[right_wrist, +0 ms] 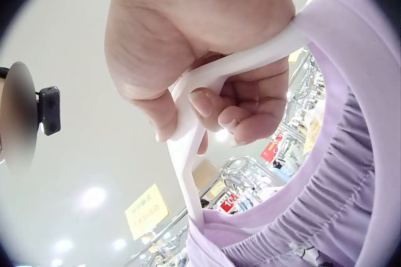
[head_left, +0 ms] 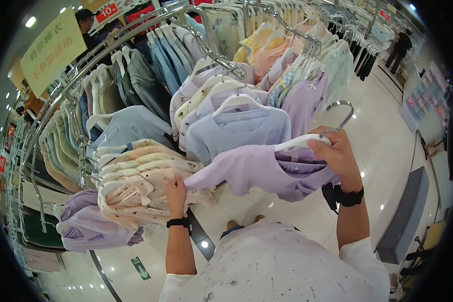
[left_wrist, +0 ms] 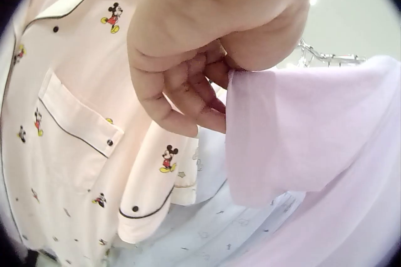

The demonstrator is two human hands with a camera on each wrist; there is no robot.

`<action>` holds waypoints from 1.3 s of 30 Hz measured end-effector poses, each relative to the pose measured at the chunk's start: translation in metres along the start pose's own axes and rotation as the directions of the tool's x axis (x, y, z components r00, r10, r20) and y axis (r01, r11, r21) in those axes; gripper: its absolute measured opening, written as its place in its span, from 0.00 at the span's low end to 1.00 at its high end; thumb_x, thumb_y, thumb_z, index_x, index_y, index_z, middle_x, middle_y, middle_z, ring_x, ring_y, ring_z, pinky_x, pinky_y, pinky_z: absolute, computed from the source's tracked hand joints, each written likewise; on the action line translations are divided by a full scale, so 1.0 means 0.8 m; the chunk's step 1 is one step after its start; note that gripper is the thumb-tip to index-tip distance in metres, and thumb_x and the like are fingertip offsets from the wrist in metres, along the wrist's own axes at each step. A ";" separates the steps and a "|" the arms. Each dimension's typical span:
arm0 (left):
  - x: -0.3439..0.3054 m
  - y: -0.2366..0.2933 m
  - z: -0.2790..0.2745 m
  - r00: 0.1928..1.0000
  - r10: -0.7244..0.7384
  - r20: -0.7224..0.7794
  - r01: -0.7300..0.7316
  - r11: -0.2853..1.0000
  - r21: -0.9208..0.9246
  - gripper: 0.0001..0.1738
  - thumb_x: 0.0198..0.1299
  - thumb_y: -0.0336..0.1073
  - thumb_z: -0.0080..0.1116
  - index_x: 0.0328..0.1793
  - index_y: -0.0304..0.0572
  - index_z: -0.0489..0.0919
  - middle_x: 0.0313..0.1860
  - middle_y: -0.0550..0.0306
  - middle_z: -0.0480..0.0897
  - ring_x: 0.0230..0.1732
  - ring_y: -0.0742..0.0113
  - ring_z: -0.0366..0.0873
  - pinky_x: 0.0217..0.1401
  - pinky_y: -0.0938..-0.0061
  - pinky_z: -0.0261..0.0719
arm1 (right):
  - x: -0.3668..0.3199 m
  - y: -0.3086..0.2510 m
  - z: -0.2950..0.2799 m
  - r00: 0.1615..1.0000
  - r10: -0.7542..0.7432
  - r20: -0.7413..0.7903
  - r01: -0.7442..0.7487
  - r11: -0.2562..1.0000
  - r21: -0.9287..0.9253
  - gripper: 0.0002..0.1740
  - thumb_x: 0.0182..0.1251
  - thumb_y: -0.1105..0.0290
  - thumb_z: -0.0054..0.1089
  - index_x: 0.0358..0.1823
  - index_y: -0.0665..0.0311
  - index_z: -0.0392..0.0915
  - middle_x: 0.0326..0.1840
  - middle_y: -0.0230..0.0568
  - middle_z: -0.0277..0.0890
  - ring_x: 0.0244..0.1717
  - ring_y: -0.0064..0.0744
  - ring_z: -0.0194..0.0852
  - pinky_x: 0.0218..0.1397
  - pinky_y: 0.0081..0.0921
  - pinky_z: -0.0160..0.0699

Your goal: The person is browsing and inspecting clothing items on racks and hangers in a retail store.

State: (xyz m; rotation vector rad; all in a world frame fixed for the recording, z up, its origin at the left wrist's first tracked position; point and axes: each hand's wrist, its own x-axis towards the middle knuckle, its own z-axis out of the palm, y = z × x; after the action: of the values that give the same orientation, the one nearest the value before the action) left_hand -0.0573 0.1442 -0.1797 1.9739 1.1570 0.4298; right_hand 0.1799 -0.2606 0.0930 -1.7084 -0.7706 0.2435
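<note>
A lilac long-sleeved pajama top (head_left: 251, 168) hangs tilted from a white hanger (head_left: 299, 142) with a metal hook. My right hand (head_left: 332, 153) grips that hanger near the base of its hook; in the right wrist view the fingers (right_wrist: 250, 110) curl round the white plastic. Gathered purple fabric (right_wrist: 313, 198) shows inside the neckline. My left hand (head_left: 176, 193) pinches the cuff (left_wrist: 250, 135) at the end of one sleeve, drawing the sleeve out sideways. Right behind the left hand hangs a peach pajama shirt (left_wrist: 81, 110) with small cartoon mouse prints and dark piping.
A curved metal rack (head_left: 136, 27) carries many garments on white hangers. A light blue top (head_left: 236, 128) hangs just beyond the lilac one. Another lilac garment (head_left: 93, 226) hangs low at the left. A yellow sign (head_left: 53, 53) stands over the rack, and a grey bench (head_left: 405, 216) lies at the right.
</note>
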 end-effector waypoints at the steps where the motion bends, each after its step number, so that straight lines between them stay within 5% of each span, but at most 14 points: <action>1: -0.001 -0.002 -0.002 0.995 0.069 -0.067 -0.067 0.997 0.030 0.27 0.75 0.50 0.53 0.34 0.29 0.82 0.26 0.54 0.82 0.29 0.67 0.82 0.31 0.71 0.81 | 0.001 -0.003 0.004 1.000 0.001 0.015 -0.001 1.000 0.003 0.12 0.68 0.67 0.70 0.36 0.72 0.86 0.26 0.29 0.76 0.22 0.15 0.64 0.25 0.19 0.60; 3: 0.004 0.005 0.002 0.980 0.162 -0.118 -0.155 0.986 0.066 0.25 0.74 0.48 0.54 0.38 0.28 0.82 0.30 0.51 0.84 0.31 0.66 0.84 0.31 0.71 0.82 | -0.001 -0.008 0.006 1.000 0.000 0.004 0.000 1.000 0.004 0.12 0.68 0.67 0.70 0.35 0.72 0.86 0.28 0.29 0.77 0.23 0.15 0.65 0.25 0.19 0.61; 5: -0.008 0.028 -0.003 0.977 0.198 -0.084 -0.205 0.975 -0.085 0.21 0.74 0.44 0.57 0.51 0.28 0.82 0.39 0.47 0.86 0.36 0.64 0.85 0.38 0.71 0.83 | 0.002 -0.012 0.015 0.998 -0.012 0.059 0.014 0.999 -0.041 0.12 0.68 0.67 0.70 0.35 0.73 0.85 0.30 0.30 0.79 0.24 0.17 0.66 0.26 0.21 0.62; 9: -0.051 0.142 -0.016 0.931 0.362 -0.040 -0.359 0.891 -0.278 0.18 0.69 0.37 0.62 0.59 0.32 0.80 0.46 0.48 0.86 0.43 0.63 0.85 0.47 0.71 0.82 | 0.004 -0.011 0.040 0.988 0.029 0.154 -0.012 0.994 -0.110 0.12 0.69 0.66 0.69 0.39 0.70 0.86 0.29 0.31 0.80 0.25 0.17 0.68 0.29 0.23 0.67; 11: -0.074 0.208 -0.034 0.698 0.716 0.002 -0.698 0.682 -0.219 0.23 0.61 0.40 0.70 0.61 0.38 0.82 0.47 0.48 0.85 0.45 0.54 0.84 0.52 0.63 0.81 | 0.004 -0.008 0.052 0.980 0.035 0.198 -0.009 0.991 -0.130 0.12 0.69 0.65 0.69 0.42 0.69 0.85 0.27 0.32 0.79 0.25 0.17 0.68 0.29 0.23 0.67; 12: -0.090 0.241 -0.039 0.700 0.714 -0.001 -0.697 0.683 -0.217 0.23 0.61 0.40 0.70 0.61 0.38 0.82 0.47 0.48 0.85 0.45 0.54 0.84 0.52 0.63 0.81 | 0.004 -0.005 0.057 0.969 0.039 0.244 -0.002 0.989 -0.150 0.12 0.69 0.64 0.69 0.44 0.67 0.85 0.25 0.32 0.78 0.25 0.16 0.69 0.30 0.23 0.67; 14: -0.116 0.292 -0.040 0.503 0.855 0.130 -0.830 0.519 -0.203 0.18 0.60 0.29 0.68 0.57 0.40 0.83 0.44 0.53 0.87 0.40 0.58 0.84 0.46 0.71 0.80 | 0.003 0.003 0.075 0.958 0.067 0.280 -0.039 0.994 -0.106 0.13 0.69 0.64 0.68 0.48 0.65 0.84 0.24 0.37 0.78 0.25 0.21 0.72 0.30 0.26 0.69; 17: -0.113 0.297 -0.015 0.477 0.822 0.310 -0.829 0.538 -0.150 0.14 0.61 0.29 0.68 0.53 0.39 0.84 0.39 0.50 0.86 0.35 0.54 0.82 0.41 0.69 0.79 | 0.005 0.006 0.088 0.943 -0.032 0.332 0.093 0.981 -0.169 0.13 0.69 0.65 0.68 0.50 0.64 0.83 0.25 0.43 0.80 0.22 0.32 0.73 0.30 0.29 0.70; 20: -0.105 0.293 -0.002 0.484 0.839 0.248 -0.837 0.526 -0.148 0.11 0.61 0.28 0.67 0.49 0.39 0.84 0.34 0.49 0.84 0.32 0.52 0.81 0.36 0.66 0.78 | 0.007 0.019 0.090 0.936 -0.018 0.350 0.081 0.983 -0.165 0.12 0.67 0.68 0.66 0.49 0.64 0.83 0.31 0.49 0.81 0.30 0.45 0.78 0.36 0.35 0.75; 22: -0.106 0.290 0.000 0.502 0.840 0.205 -0.839 0.530 -0.121 0.10 0.61 0.29 0.67 0.48 0.39 0.85 0.34 0.49 0.84 0.31 0.52 0.80 0.36 0.67 0.78 | 0.003 0.045 0.092 0.911 -0.347 0.225 0.397 0.885 -0.242 0.10 0.64 0.72 0.67 0.46 0.64 0.83 0.42 0.44 0.82 0.40 0.41 0.78 0.45 0.35 0.76; 26: -0.104 0.288 -0.016 0.559 0.823 0.100 -0.816 0.567 -0.113 0.07 0.61 0.28 0.67 0.45 0.38 0.85 0.34 0.49 0.82 0.30 0.54 0.79 0.34 0.69 0.76 | -0.007 0.072 0.072 0.965 -0.245 0.092 0.258 0.841 -0.476 0.16 0.57 0.70 0.67 0.48 0.63 0.82 0.43 0.49 0.79 0.51 0.54 0.76 0.54 0.46 0.76; 28: -0.102 0.287 -0.021 0.582 0.809 0.085 -0.803 0.588 -0.098 0.07 0.61 0.29 0.67 0.45 0.38 0.85 0.34 0.49 0.82 0.30 0.55 0.79 0.34 0.70 0.76 | -0.009 0.086 0.066 1.000 0.014 -0.014 -0.019 0.815 -0.578 0.18 0.53 0.70 0.67 0.48 0.63 0.83 0.43 0.47 0.80 0.50 0.54 0.77 0.53 0.46 0.78; 39: -0.093 0.286 -0.035 0.581 0.814 0.033 -0.806 0.569 0.163 0.10 0.59 0.32 0.67 0.47 0.43 0.86 0.39 0.54 0.86 0.32 0.55 0.84 0.33 0.68 0.80 | 0.010 0.085 0.050 0.992 0.050 -0.118 -0.106 0.839 -0.534 0.09 0.54 0.70 0.62 0.35 0.62 0.86 0.37 0.47 0.78 0.42 0.51 0.78 0.44 0.42 0.78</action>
State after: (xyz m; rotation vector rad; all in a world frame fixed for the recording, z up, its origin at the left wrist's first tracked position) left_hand 0.0179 0.0322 0.0211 2.5887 0.1972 0.8731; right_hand 0.1889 -0.2307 0.0202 -2.2731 -0.7371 -0.0143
